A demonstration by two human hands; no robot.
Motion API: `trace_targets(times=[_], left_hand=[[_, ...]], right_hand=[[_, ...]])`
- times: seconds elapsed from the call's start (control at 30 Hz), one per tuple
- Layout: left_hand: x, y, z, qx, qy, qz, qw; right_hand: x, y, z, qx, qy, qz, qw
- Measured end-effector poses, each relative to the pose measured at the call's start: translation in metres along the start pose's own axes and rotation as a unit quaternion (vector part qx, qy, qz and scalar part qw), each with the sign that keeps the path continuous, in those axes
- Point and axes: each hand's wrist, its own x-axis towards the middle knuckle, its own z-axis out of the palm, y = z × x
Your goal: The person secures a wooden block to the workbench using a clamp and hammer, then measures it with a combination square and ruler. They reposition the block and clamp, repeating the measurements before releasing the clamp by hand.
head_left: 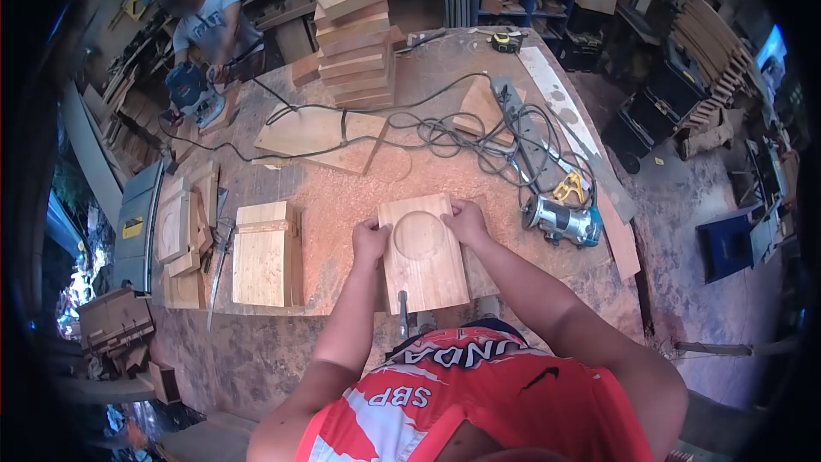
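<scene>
A pale wooden board (428, 278) with a round shallow recess lies at the front edge of the workbench. My left hand (370, 240) grips its left edge near the far end, and my right hand (467, 222) holds the opposite edge. A dark clamp (404, 312) sits on the board's near left corner. To the right, a teal and silver trim router (564, 221) lies on its side, beside a yellow plastic piece (569, 187). Reddish wood shavings surround the board on the bench.
A stack of boards (251, 257) stands left, by a bar clamp (220, 265) and smaller recessed pieces (174, 227). Tangled black cable (445, 130) crosses the bench over a flat board (321, 141). Behind rises a tall block pile (355, 43). A co-worker (214, 21) handles a blue router (192, 90).
</scene>
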Motion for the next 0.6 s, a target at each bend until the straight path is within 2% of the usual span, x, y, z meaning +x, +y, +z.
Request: trace_targets(times=[0.13,0.2,0.4,0.47,0.6], left_hand=[[0.001,0.012,0.001,-0.012,-0.002,-0.012,1.0],[0.008,-0.004,-0.001,0.034,0.023,0.005,0.999],[0.018,0.006,-0.011,0.101,-0.003,-0.021,0.995],[0.015,0.013,-0.01,0.096,0.0,-0.02,0.995],[0.02,0.001,-0.01,0.071,0.011,-0.005,0.997]], right_hand=[[0.01,0.011,-0.001,0.082,-0.01,-0.02,0.996],[0.01,0.014,-0.002,0.04,-0.049,0.018,0.998],[0.015,0.017,-0.003,0.001,-0.067,0.006,0.998],[0.025,0.04,0.007,-0.014,-0.057,-0.008,0.998],[0.019,0.021,-0.003,-0.061,-0.075,0.001,0.995]])
